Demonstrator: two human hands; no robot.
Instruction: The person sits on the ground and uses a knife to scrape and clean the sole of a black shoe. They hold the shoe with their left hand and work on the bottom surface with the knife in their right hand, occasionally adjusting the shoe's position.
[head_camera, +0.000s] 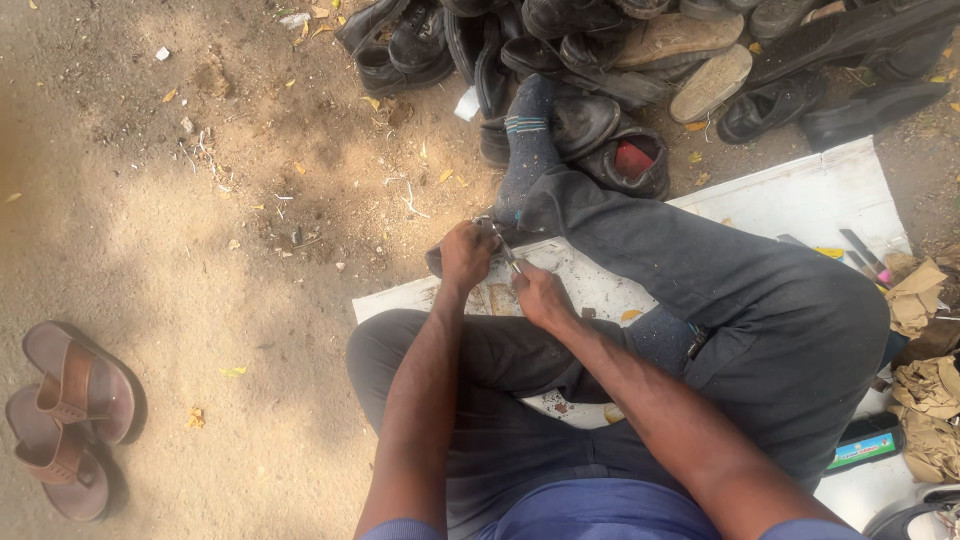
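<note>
I sit on a white sheet (800, 195) on the dirt, legs in dark grey trousers, one socked foot (527, 140) stretched out. My left hand (465, 256) grips a small dark piece of material (434, 263) over my knee. My right hand (538, 296) is closed around a slim metal tool (504, 247), pliers or scissors, whose tip meets the dark piece beside the left hand's fingers. Both hands are close together, almost touching.
A heap of worn black shoes (600, 60) lies ahead of my foot. A pair of brown sandals (70, 415) rests at the lower left. On the right are hand tools (862, 255), crumpled brown paper (925, 400) and a small dark box with a green label (865, 446).
</note>
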